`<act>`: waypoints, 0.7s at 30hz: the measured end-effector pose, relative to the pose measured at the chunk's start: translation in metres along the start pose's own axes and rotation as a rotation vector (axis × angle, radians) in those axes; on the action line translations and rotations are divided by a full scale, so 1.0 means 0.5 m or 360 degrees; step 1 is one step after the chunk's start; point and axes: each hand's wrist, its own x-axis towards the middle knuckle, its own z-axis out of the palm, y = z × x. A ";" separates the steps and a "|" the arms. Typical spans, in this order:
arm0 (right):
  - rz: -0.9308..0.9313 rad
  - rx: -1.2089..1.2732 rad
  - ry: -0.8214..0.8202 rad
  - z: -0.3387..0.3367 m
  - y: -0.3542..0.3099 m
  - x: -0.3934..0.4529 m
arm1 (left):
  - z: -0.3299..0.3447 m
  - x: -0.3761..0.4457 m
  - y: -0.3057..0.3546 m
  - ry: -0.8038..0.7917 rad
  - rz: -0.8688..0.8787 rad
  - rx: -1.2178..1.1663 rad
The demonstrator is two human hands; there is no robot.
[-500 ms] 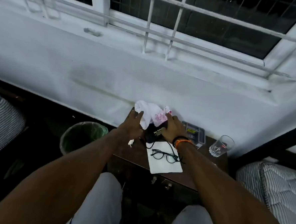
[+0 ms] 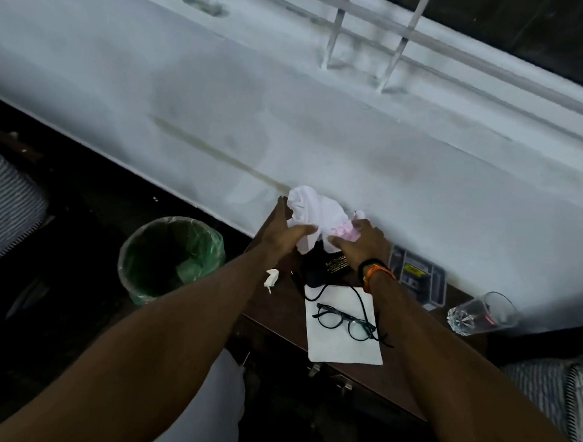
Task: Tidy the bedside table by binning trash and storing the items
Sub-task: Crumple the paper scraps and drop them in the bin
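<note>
A crumpled white and pink cloth point(image 2: 317, 219) is gripped from both sides at the far edge of the bedside table point(image 2: 407, 374): the left hand point(image 2: 282, 235) is closed on its left part with the thumb laid across the fabric, and the right hand point(image 2: 360, 240), banded at the wrist in black and orange, is curled over the pink patch. Just beneath the hands a black pouch point(image 2: 328, 269) with gold lettering is seen, its cord trailing onto a white sheet of paper point(image 2: 344, 347), on which a pair of black-rimmed glasses point(image 2: 345, 321) is laid with the lenses down. A small scrap of white tissue point(image 2: 272, 277) lies near the table's left edge. Behind the right wrist a clear plastic box point(image 2: 423, 280) is set against the wall, and a tilted drinking glass point(image 2: 482, 312) is placed at the far right. The dark brown top is backed by a scuffed white wall point(image 2: 290, 101) under a barred window point(image 2: 396, 39). A green-lined bin point(image 2: 170, 257) stands on the dark floor to the left, and striped bedding point(image 2: 4, 203) is visible at both sides.
</note>
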 end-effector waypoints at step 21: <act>-0.1067 -0.0063 0.0173 0.140 -0.264 -0.076 | -0.232 -0.006 -0.010 0.0343 -0.0365 -0.0466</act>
